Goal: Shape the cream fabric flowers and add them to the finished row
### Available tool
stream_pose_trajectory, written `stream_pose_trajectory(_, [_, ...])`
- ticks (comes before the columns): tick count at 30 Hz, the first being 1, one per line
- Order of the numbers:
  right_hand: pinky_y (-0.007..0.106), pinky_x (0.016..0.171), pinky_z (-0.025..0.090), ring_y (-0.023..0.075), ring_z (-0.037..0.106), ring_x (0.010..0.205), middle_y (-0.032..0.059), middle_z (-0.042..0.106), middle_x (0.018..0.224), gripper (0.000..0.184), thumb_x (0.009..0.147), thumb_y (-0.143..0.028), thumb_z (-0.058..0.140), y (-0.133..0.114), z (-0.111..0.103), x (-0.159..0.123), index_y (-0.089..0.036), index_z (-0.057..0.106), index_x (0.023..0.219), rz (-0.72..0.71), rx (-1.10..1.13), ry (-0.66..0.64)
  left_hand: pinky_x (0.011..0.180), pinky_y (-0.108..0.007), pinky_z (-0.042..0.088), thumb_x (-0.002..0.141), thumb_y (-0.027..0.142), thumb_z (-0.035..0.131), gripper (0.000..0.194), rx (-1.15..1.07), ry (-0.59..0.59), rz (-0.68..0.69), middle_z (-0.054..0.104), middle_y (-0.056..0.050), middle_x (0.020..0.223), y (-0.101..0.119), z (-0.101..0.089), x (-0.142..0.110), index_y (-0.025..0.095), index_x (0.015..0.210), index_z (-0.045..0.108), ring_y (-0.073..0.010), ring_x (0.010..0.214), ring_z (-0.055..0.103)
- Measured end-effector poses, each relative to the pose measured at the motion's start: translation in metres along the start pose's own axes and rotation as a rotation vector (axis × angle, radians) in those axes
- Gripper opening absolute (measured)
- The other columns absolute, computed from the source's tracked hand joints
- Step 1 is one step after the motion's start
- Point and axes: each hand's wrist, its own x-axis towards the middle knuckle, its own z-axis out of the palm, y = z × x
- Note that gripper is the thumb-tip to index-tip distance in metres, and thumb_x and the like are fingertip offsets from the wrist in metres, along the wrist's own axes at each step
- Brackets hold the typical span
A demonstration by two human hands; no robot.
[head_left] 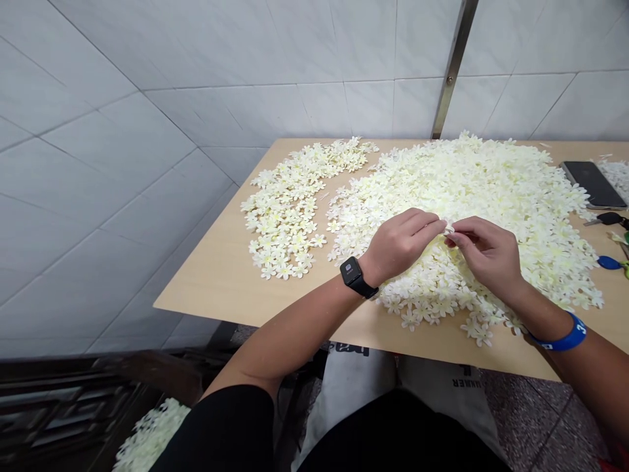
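Over a large heap of white artificial flowers [472, 177], my two hands meet at the fingertips. My left hand [403, 242], with a black watch on its wrist, is closed in a pinch on a small white flower [447, 227]. From the right, my right hand [489, 252] pinches at the same flower with thumb and forefinger. The fingers cover most of it, so its details are hidden. A smaller, looser spread of white flowers [287, 210] lies on the table to the left of the heap.
The wooden table [211, 278] stands against a tiled wall [314, 52] with a metal strip [452, 72]. At the right lie a phone [593, 184], a key [609, 219] and a blue tag [609, 263]. More white flowers [150, 436] are low at the left, below table level.
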Motion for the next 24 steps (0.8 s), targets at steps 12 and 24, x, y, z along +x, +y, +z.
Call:
stream_pose_trajectory(12, [0.031,0.061,0.052,0.0157,0.066,0.065,0.0006,0.070,0.075,0.012,0.095,-0.019,0.063,0.0006,-0.0017,-0.0002,-0.025,0.070,0.087,-0.011,-0.059,-0.003,0.075,-0.031,0.056,0.102,0.013,0.054,0.012,0.131,-0.003,0.065,0.075,-0.007,0.096,0.0045,-0.0025,0.0045,0.014,0.108,0.065,-0.0175,0.088,0.069])
stream_pose_trajectory(24, [0.030,0.063,0.053,0.0157,0.067,0.067,0.0000,0.070,0.077,0.014,0.094,-0.014,0.061,0.0043,-0.0012,-0.0020,-0.025,0.068,0.088,0.025,-0.074,0.002,0.076,-0.031,0.057,0.100,0.011,0.056,0.011,0.127,0.036,0.077,0.076,-0.007,0.096,0.0046,-0.0025,0.0061,0.012,0.108,0.064,-0.0173,0.087,0.069])
